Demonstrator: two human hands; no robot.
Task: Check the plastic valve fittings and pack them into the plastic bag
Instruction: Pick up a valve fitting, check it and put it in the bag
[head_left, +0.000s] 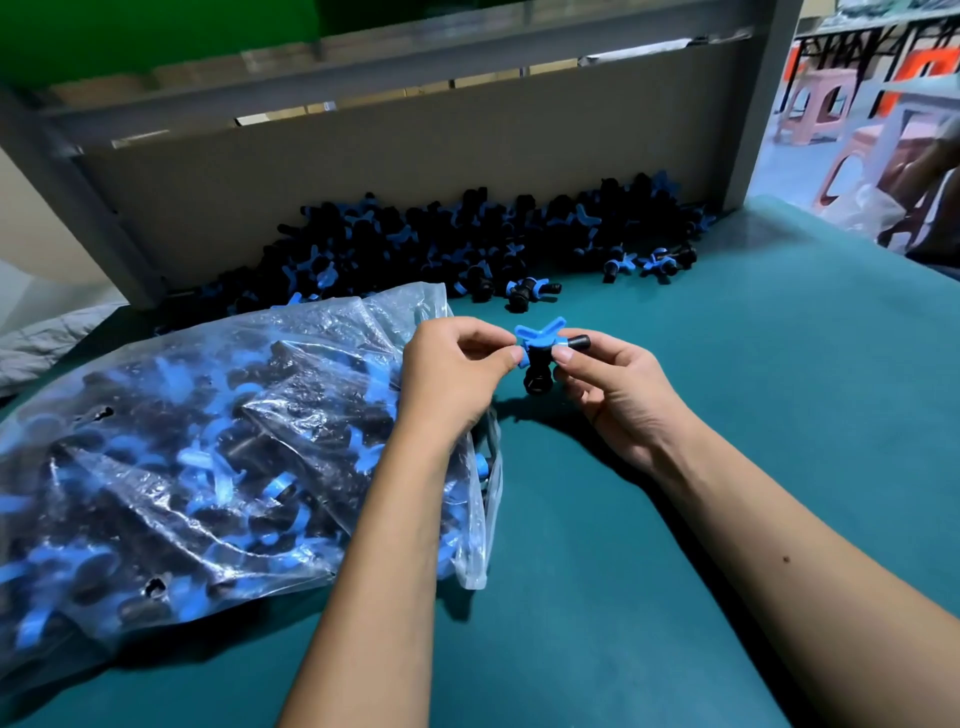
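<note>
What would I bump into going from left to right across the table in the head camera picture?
Plastic bag full of fittings → left hand → blue and black valve fitting pinched by both hands → right hand → bare green table.

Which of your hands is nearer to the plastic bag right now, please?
Left. The left hand hovers over the plastic bag by its open end; the right hand is farther right, over the green table.

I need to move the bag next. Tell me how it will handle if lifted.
The bag is thin, crinkled film, so probably floppy and sagging. It bulges with fittings, so likely heavy. Small holes show in the film, so it might tear further; support it underneath.
</note>
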